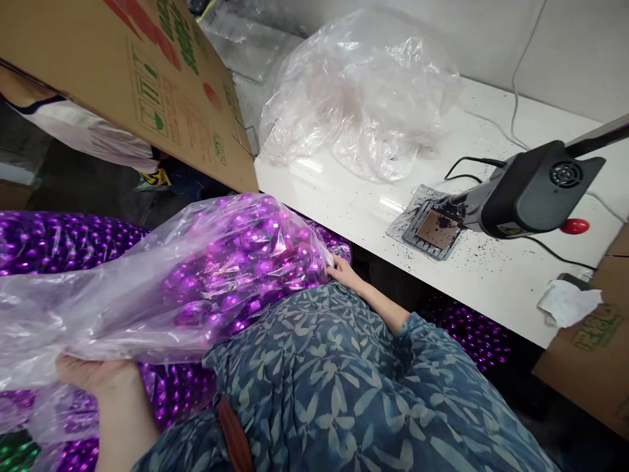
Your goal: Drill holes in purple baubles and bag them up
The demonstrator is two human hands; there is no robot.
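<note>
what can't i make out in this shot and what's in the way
In the head view:
Left hand: fingertips hidden by folds of the translucent plastic bag.
Purple baubles: uncountable behind crumpled, glossy plastic.
Co-worker: mostly hidden by the cardboard carton, cut off by the left edge.
Warning label on the black machine: too small to read.

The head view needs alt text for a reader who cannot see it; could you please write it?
A person's left hand and right hand grip a clear plastic bag of shiny purple pieces. Beside it, a white table bears crumpled clear plastic and a black device; a cardboard box is at upper left.
</note>
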